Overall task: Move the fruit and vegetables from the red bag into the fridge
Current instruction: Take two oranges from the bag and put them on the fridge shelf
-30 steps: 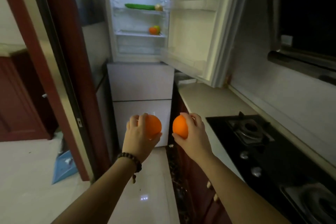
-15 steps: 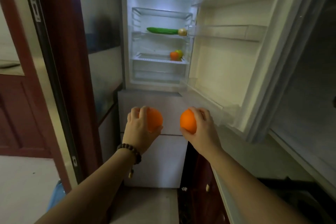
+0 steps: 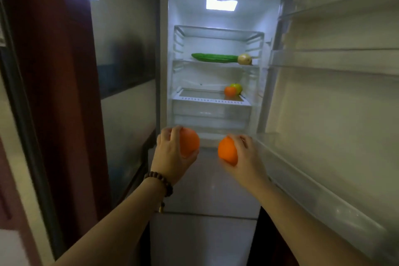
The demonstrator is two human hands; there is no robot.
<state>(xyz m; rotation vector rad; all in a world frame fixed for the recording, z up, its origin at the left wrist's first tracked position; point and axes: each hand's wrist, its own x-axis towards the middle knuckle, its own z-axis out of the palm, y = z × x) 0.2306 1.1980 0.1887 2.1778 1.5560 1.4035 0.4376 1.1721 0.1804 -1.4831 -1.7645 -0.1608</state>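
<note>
One orange [image 3: 190, 141] is gripped by the left hand [image 3: 170, 155], fingers curled over its top; another orange [image 3: 227, 150] is cupped in the right hand [image 3: 245, 157], both held before the open fridge [image 3: 216, 17].

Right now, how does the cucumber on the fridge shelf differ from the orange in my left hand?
The cucumber is long and dark green; the orange is round and bright orange. The cucumber lies flat on a shelf inside the fridge, beside an onion; the orange is outside, below the shelves, gripped in the left hand. Both are whole.
</note>
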